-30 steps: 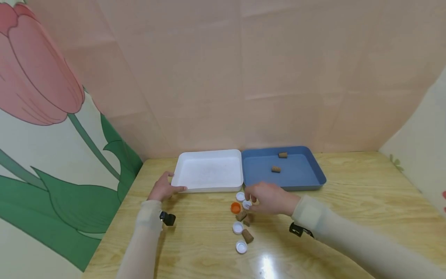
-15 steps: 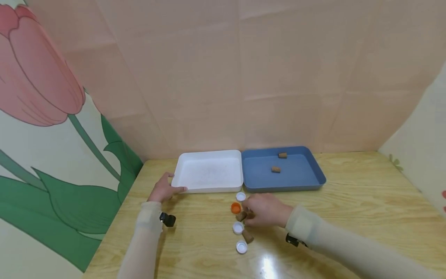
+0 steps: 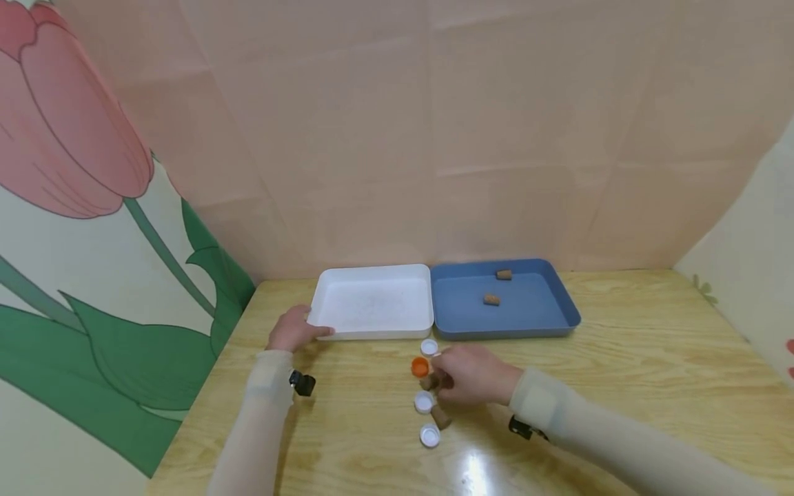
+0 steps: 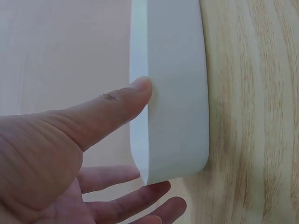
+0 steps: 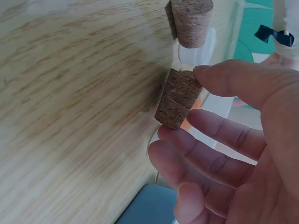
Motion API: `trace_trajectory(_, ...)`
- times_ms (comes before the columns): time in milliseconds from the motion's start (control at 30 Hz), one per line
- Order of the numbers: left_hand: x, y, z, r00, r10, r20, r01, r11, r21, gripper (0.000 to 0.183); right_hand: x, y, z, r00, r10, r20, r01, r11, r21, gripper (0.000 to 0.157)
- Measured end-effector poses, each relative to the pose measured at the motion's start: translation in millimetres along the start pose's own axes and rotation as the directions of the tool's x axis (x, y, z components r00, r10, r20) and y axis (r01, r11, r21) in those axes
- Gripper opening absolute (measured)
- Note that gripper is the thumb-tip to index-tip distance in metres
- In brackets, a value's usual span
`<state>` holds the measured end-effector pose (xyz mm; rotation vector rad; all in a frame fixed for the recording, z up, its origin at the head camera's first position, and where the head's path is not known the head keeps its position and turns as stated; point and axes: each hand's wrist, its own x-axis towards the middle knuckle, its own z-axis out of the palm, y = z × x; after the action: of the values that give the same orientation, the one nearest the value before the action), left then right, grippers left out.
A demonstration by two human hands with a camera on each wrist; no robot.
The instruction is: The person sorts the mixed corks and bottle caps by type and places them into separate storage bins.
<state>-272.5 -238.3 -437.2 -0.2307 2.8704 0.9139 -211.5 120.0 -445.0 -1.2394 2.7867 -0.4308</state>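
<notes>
My left hand (image 3: 293, 329) rests at the near left corner of the white tray (image 4: 177, 116), thumb on its front wall and straight fingers beside the corner. With the thumb and fingertips of my right hand (image 3: 474, 374) I pinch a tapered cork (image 5: 178, 99) low over the table. Another cork (image 5: 192, 23) lies nearby, next to a white bottle cap (image 3: 424, 401). An orange cap (image 3: 420, 366) sits just left of my right fingers. One more white cap (image 3: 429, 347) lies near the trays, and another white cap (image 3: 429, 435) is closest to me.
Right beside the white tray stands a blue tray (image 3: 527, 306) holding two corks, a front cork (image 3: 491, 300) and a back cork (image 3: 504, 275). Both trays stand near the wall (image 3: 496, 172) on a wooden table (image 3: 651, 344).
My right hand has come down from in front of the blue tray toward me, to the corks. Its fingers have closed on one of them. My left hand has stayed at the white tray.
</notes>
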Motion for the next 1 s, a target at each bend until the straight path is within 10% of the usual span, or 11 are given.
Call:
trace_trajectory(433, -0.5, 11.6, -2.1, 0.999, 0.03, -0.032, -0.027, 0.994, 0.103, 0.042, -7.3, 6.7, -15.3, 0.997, 0.081, -0.007, -0.081, 0.997, -0.004, 0.016)
trace_trajectory(1000, -1.8, 12.3, -0.1, 0.997, 0.028, -0.072, -0.02, 0.994, 0.109, 0.053, -4.4, 32.6, -55.6, 0.987, 0.137, -0.079, -0.134, 0.99, 0.041, 0.015)
